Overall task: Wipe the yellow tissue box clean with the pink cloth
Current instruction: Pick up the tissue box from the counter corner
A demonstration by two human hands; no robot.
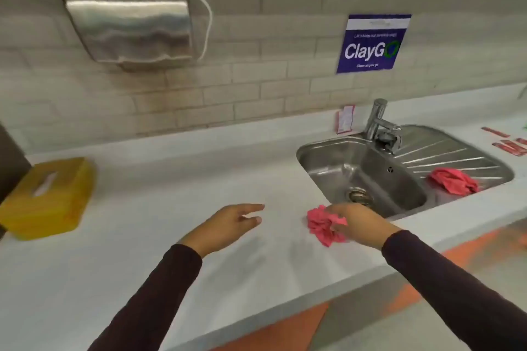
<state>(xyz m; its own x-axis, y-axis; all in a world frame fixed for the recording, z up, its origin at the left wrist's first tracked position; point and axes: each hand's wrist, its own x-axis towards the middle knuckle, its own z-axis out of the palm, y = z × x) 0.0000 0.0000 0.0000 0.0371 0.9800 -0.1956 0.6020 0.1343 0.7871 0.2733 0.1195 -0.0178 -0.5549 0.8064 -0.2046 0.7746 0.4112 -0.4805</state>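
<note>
Gripping the crumpled pink cloth [322,225] in curled fingers, the right hand [360,225] sits low over the white counter [171,179], just beside the front left corner of the stainless sink [302,151]. Whether the cloth touches the counter surface cannot be told. The left hand [228,226] is near the counter's middle, apart from the cloth, with its fingers loosely spread and pointing toward the right hand, holding nothing. Both arms wear dark sleeves [159,293].

The yellow tissue box [47,196] stands at the far left end of the counter, well apart from both hands, with a white tissue showing in the slot on its top. A dark object [11,162] sits just behind it at the frame's left edge.

A second pink cloth [453,181] lies bunched on the ribbed draining board at the sink's right side. The chrome faucet [377,120] rises from the sink's back rim, and a small red-and-white packet [345,119] leans on the tiled wall just left of it. Red sachets [510,147] lie at the counter's right end. On the wall are a blue ClayGo sign [372,43] above the sink and a steel dispenser [128,23] to the left.
</note>
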